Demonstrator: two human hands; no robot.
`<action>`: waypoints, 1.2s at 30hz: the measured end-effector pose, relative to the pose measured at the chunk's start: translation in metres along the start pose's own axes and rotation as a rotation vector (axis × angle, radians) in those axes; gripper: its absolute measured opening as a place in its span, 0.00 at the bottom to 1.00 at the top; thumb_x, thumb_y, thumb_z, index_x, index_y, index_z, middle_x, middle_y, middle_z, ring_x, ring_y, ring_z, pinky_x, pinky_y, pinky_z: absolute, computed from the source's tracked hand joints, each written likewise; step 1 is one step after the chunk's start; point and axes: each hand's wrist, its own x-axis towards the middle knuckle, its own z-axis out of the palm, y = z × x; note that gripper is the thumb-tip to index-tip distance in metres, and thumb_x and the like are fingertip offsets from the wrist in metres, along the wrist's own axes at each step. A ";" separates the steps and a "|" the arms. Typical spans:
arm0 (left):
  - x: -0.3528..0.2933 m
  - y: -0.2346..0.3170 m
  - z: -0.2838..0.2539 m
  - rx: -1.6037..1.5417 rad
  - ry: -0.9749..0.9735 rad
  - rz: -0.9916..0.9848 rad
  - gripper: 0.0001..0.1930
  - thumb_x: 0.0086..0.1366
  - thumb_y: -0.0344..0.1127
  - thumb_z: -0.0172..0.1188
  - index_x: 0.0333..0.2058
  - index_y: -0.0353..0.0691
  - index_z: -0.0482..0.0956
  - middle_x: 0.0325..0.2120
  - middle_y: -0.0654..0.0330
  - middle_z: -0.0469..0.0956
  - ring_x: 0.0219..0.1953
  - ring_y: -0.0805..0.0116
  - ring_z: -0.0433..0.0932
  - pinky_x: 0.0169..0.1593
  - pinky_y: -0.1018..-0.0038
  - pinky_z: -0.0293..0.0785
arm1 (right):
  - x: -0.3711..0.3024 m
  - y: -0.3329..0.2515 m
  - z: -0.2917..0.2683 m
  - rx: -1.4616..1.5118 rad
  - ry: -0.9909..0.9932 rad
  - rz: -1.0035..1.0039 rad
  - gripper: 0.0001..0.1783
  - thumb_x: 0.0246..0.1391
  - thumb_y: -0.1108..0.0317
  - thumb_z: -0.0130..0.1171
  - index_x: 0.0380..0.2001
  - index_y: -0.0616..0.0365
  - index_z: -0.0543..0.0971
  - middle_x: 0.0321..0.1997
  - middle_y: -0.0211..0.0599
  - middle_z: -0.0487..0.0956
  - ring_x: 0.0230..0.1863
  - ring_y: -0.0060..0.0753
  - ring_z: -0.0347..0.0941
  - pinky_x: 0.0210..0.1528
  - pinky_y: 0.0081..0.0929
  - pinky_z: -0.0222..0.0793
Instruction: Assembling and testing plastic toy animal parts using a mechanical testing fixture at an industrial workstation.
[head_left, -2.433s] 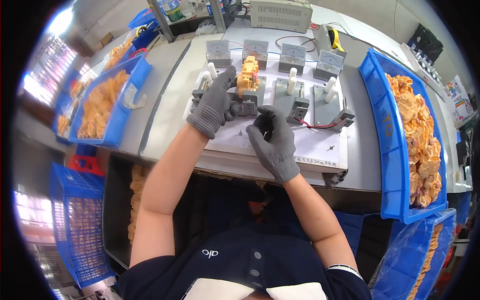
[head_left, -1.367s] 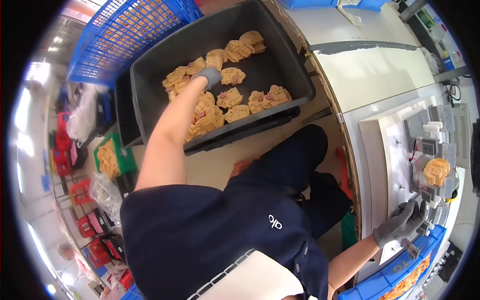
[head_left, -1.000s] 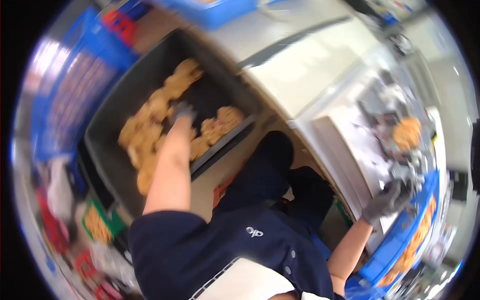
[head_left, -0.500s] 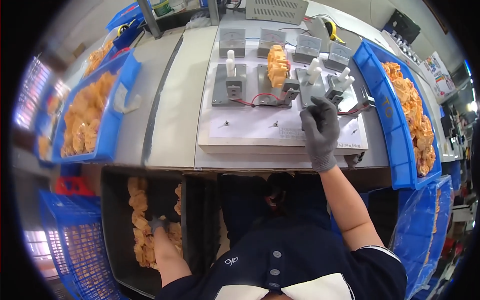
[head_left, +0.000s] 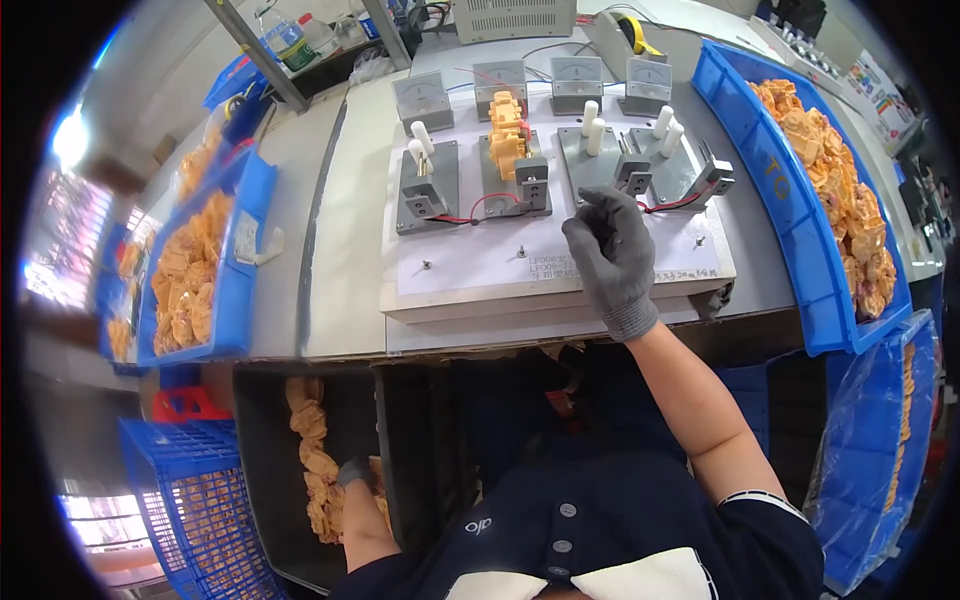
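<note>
My right hand (head_left: 610, 255), in a grey glove, rests curled on the white test board (head_left: 470, 265), just below the third grey fixture (head_left: 620, 165); nothing shows in its fingers. An orange plastic part (head_left: 507, 125) sits in the second fixture (head_left: 512, 180). My left hand (head_left: 355, 470), also gloved, reaches down under the bench into a dark bin (head_left: 265, 440) of orange parts (head_left: 315, 455) and touches them; whether it grips one is hidden.
A blue tray (head_left: 810, 270) of orange parts lies at the right, another blue tray (head_left: 240, 290) at the left. Several small meters (head_left: 500, 75) stand behind the fixtures. A blue crate (head_left: 165, 510) sits on the floor lower left.
The view swung from the floor bin back to the bench. My left hand went from the fixtures down into the bin. My right hand stays by the fixtures.
</note>
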 end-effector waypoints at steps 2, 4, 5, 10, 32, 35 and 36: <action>-0.007 -0.028 -0.001 -0.218 0.122 -0.198 0.22 0.53 0.39 0.60 0.48 0.44 0.71 0.49 0.52 0.72 0.47 0.55 0.73 0.48 0.65 0.71 | -0.001 -0.004 0.002 0.021 -0.040 0.009 0.18 0.47 0.81 0.55 0.44 0.61 0.69 0.27 0.26 0.71 0.26 0.13 0.64 0.30 0.13 0.63; 0.007 -0.078 0.013 -0.866 0.423 -0.306 0.22 0.53 0.37 0.61 0.47 0.39 0.70 0.43 0.53 0.74 0.41 0.59 0.76 0.42 0.66 0.73 | -0.002 -0.008 0.003 0.063 -0.067 -0.002 0.17 0.47 0.80 0.55 0.43 0.61 0.70 0.26 0.26 0.71 0.26 0.12 0.64 0.29 0.13 0.63; -0.001 -0.081 0.002 -1.294 0.600 -0.202 0.22 0.53 0.36 0.62 0.47 0.37 0.69 0.40 0.54 0.75 0.38 0.62 0.76 0.38 0.67 0.73 | -0.002 -0.008 0.002 0.082 -0.076 -0.016 0.16 0.47 0.80 0.55 0.42 0.61 0.70 0.26 0.25 0.71 0.26 0.12 0.65 0.29 0.13 0.63; -0.075 -0.088 -0.081 -2.460 0.572 0.744 0.21 0.62 0.39 0.55 0.51 0.37 0.65 0.48 0.58 0.70 0.48 0.64 0.70 0.46 0.71 0.71 | -0.002 -0.016 -0.004 -0.055 -0.195 -0.195 0.11 0.44 0.78 0.58 0.34 0.58 0.73 0.22 0.28 0.73 0.21 0.17 0.68 0.25 0.16 0.64; -0.253 0.230 -0.292 -2.257 -0.663 1.894 0.15 0.50 0.33 0.58 0.35 0.35 0.66 0.27 0.61 0.62 0.31 0.70 0.61 0.34 0.76 0.65 | 0.008 -0.004 0.009 -0.435 -0.481 -0.161 0.08 0.46 0.60 0.58 0.28 0.50 0.77 0.32 0.32 0.73 0.35 0.37 0.73 0.33 0.33 0.71; -0.237 0.242 -0.293 -2.245 -0.446 1.890 0.23 0.46 0.36 0.62 0.41 0.36 0.66 0.35 0.55 0.68 0.41 0.61 0.67 0.48 0.66 0.64 | 0.009 0.002 0.007 -0.417 -0.512 -0.171 0.08 0.45 0.61 0.58 0.27 0.51 0.77 0.31 0.32 0.73 0.34 0.37 0.73 0.32 0.32 0.71; -0.232 0.245 -0.291 -2.242 -0.450 1.889 0.23 0.46 0.36 0.62 0.41 0.36 0.66 0.35 0.55 0.68 0.41 0.61 0.67 0.48 0.66 0.64 | 0.009 0.004 0.006 -0.406 -0.513 -0.207 0.08 0.45 0.61 0.58 0.27 0.51 0.77 0.31 0.32 0.73 0.34 0.37 0.73 0.32 0.32 0.71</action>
